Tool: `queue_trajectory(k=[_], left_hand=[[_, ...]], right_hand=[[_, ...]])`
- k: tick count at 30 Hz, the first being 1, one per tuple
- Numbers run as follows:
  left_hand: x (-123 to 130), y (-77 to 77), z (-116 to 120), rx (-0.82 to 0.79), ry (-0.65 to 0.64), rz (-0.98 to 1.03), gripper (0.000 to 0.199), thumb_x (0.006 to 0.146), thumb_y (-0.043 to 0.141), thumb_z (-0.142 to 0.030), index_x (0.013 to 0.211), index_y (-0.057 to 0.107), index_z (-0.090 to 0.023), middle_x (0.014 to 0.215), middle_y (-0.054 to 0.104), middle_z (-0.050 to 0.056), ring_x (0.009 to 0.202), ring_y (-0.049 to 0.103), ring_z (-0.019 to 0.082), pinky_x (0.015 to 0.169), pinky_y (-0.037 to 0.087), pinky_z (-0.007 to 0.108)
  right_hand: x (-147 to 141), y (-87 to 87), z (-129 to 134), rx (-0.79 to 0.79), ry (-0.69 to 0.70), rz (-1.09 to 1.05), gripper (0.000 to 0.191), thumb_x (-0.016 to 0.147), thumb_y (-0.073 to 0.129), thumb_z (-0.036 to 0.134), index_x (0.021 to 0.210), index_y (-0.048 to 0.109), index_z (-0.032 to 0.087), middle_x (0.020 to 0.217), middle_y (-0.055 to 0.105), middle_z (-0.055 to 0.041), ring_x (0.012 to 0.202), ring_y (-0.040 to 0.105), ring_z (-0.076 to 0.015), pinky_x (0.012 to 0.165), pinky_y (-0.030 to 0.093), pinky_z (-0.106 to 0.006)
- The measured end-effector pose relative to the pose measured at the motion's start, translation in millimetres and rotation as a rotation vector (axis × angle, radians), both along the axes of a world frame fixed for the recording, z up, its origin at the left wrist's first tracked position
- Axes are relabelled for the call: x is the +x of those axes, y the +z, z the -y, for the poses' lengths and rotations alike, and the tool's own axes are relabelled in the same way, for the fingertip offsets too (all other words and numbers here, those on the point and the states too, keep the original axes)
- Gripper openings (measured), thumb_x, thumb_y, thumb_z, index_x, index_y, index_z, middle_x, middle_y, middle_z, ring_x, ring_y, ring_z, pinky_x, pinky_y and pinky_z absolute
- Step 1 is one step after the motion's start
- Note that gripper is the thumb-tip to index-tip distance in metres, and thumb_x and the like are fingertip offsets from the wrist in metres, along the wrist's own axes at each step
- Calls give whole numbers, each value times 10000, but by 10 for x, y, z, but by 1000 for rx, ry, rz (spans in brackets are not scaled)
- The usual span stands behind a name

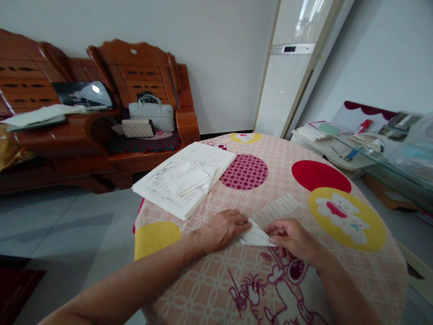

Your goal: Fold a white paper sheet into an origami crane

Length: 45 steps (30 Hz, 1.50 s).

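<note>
1. Paper, white, thin, with dark printed lines, folded into a flat pointed piece (255, 235), lies between the two hands on the near half of the round bench (389, 257), over a pink-and-white patterned cloth (209, 280).
2. Left hand (225, 228): fingers bent over the paper's left end, palm down. Whether the thumb grips from below, cannot tell.
3. Right hand (287, 237): thumb and fingers closed on the paper's right corner. Hands apart, joined only by the sheet.
4. Handling, my judgement: left fingers best kept as a steady anchor near the crease, right corner guided until edges meet. Align first, press second; run a fingertip from the middle outward. Soft cloth gives under pressure, so a light, even stroke should crease more cleanly than a hard push. A drifting corner would skew the point.
5. Left of the work: thick stack of white printed sheets (158, 194), with folded white paper pieces (192, 178) on top.
6. Writing: top sheet bears a bold heading and finer lines, too small to read. Tall white cabinet-like unit (284, 85) behind carries a dark display panel (290, 49) with tiny marks, illegible. No brand readable.
</note>
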<state>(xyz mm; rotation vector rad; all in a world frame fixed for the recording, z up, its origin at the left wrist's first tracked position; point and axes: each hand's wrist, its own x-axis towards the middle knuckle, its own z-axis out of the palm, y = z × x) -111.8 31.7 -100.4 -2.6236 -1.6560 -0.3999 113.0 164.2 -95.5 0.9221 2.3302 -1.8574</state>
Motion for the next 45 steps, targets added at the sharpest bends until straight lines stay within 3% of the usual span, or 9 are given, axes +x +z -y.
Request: queue_trajectory(k=[17, 20, 24, 26, 29, 33, 38, 42, 45], left_hand=[[27, 42, 32, 9, -61, -28, 299, 942, 482, -248, 1223, 581, -227, 1152, 624, 74, 940, 564, 203, 815, 452, 338], [33, 40, 35, 1, -59, -27, 296, 938, 485, -250, 1217, 581, -230, 1162, 620, 71, 958, 566, 210, 815, 456, 343], [39, 48, 37, -19, -60, 9, 287, 929, 496, -235, 1198, 596, -220, 1169, 624, 77, 989, 574, 221, 835, 452, 349], [19, 61, 37, -40, -71, 75, 260, 932, 496, -234, 1156, 621, -194, 1148, 636, 87, 992, 580, 215, 849, 449, 338], [-79, 86, 33, -91, -67, 257, 222, 944, 486, -224, 1047, 673, -167, 1069, 665, 86, 957, 596, 182, 848, 450, 291], [-320, 90, 20, -123, 125, 537, 191, 916, 535, -214, 963, 711, -161, 959, 685, 71, 918, 610, 161, 812, 455, 247], [-519, 28, 0, -201, 410, 755, 198, 855, 599, -273, 955, 720, -153, 825, 685, 41, 689, 599, 123, 610, 433, 200], [-511, 15, -14, -383, 490, 904, 250, 869, 547, -337, 875, 688, -130, 582, 596, -6, 493, 518, 90, 485, 381, 179], [-482, 12, -19, -480, 486, 1027, 240, 824, 587, -358, 845, 650, -128, 583, 586, -15, 488, 531, 91, 469, 406, 174]], right_hand=[[24, 27, -17, 185, -23, 98, 76, 755, 548, 187, 766, 616, 156, 511, 575, 29, 356, 481, -75, 333, 329, -163], [3, 39, -19, 354, -49, -26, 104, 779, 548, 190, 744, 640, 158, 545, 606, 8, 424, 530, -103, 381, 383, -191], [-140, 42, 95, 665, -104, -338, 118, 815, 579, 183, 870, 681, 158, 809, 692, -60, 725, 646, -173, 643, 529, -273], [-231, 5, 180, 790, -11, -432, 171, 843, 555, 147, 935, 698, 156, 978, 694, -102, 897, 644, -205, 793, 531, -326], [-326, -84, 271, 891, 134, -441, 231, 851, 511, 75, 932, 713, 152, 1027, 691, -122, 960, 625, -225, 832, 527, -352], [-346, -166, 288, 957, 212, -430, 279, 864, 463, 52, 945, 712, 148, 1063, 682, -130, 977, 606, -234, 837, 530, -367], [-322, -184, 274, 1034, 266, -410, 342, 854, 435, 41, 1054, 694, 141, 1185, 652, -143, 1045, 581, -252, 879, 523, -403], [-326, -187, 279, 1062, 296, -402, 374, 856, 421, 47, 1114, 681, 121, 1184, 656, -157, 1048, 579, -259, 863, 533, -407], [-332, -190, 277, 1074, 297, -421, 381, 846, 417, 49, 1099, 693, 118, 1177, 664, -161, 1025, 587, -259, 845, 540, -411]])
